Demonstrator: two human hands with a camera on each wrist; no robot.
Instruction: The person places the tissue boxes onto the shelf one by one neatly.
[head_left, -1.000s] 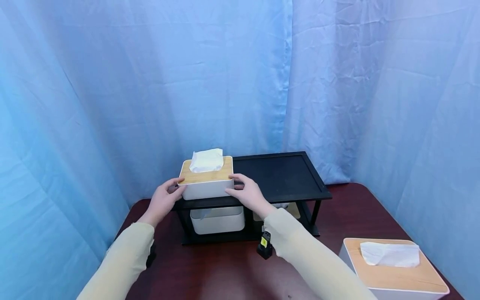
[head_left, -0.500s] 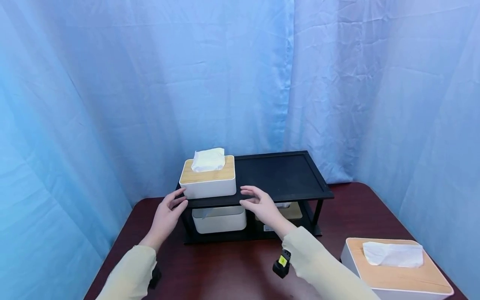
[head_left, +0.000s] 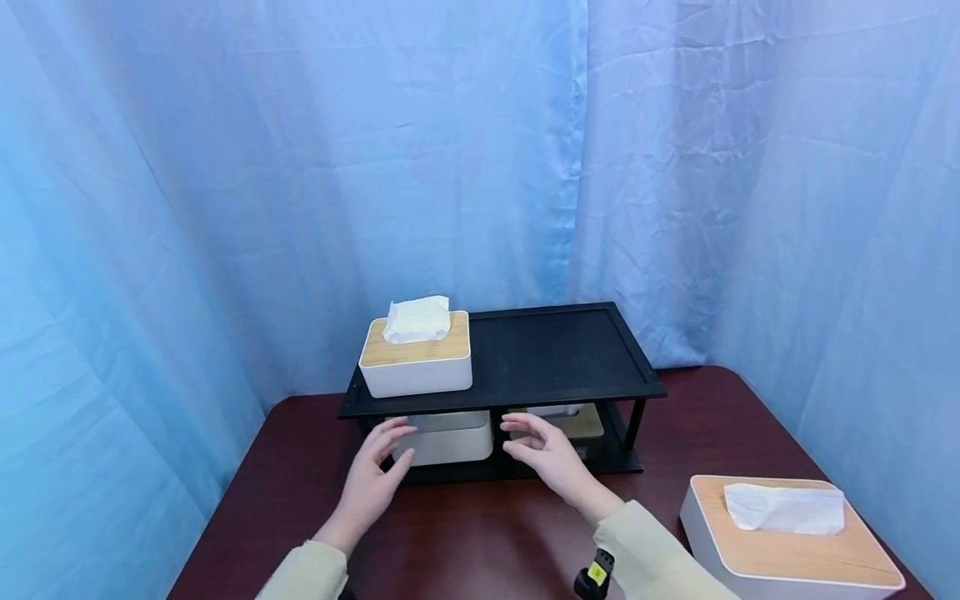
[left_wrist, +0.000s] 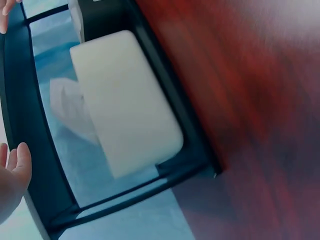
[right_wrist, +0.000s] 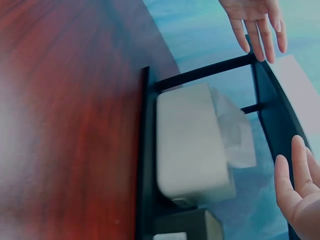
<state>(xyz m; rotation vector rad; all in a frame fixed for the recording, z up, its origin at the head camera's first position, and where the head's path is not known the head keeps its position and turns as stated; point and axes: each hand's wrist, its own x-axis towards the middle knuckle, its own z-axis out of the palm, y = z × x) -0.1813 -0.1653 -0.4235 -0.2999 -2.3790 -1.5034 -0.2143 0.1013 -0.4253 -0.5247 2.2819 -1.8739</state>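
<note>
The left hand (head_left: pixel 369 483) and right hand (head_left: pixel 553 460), fingers loosely parted, hang before a black two-tier rack (head_left: pixel 562 354). Its top left bears a white, round-cornered tissue box (head_left: pixel 420 379) with wood-grain lid (head_left: pixel 405 354); a smooth lower tissue box (head_left: pixel 450 447) is partly hidden, a dark wood-topped box (head_left: pixel 587 427) largely obscured.

The head view looks forward and down on a black, rectangular two-tier shelf (head_left: pixel 558 354). Both wrist views, nearer, share it.
</note>
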